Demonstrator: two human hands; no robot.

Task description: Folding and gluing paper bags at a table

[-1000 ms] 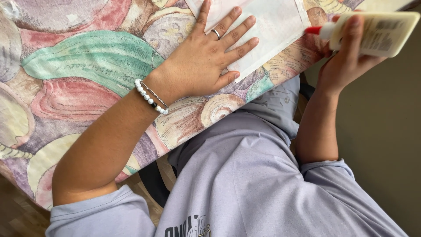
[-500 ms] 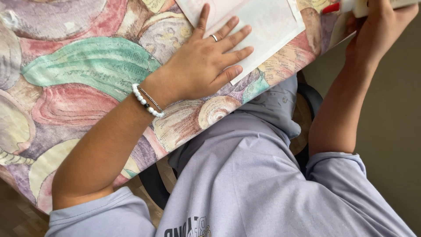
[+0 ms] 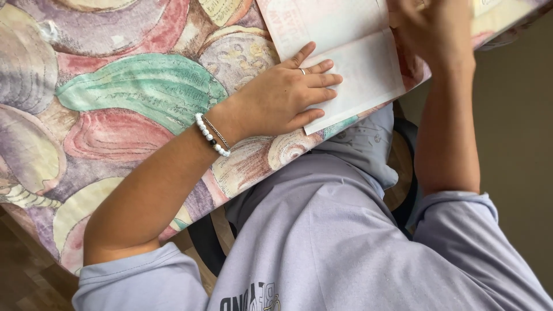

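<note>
A dark wooden floor is showing at the far left, beneath the surface, which is wearing a smooth cloth printed with large shells in green, pink and mauve. A white bead bracelet is circling the wrist. The left hand is lying flat, fingers spread wide, pressing on the folded white paper at the surface's near edge. Above it, the right hand is blurring over the paper's upper right; I cannot tell its grip. Plain olive wall is filling the right.
</note>
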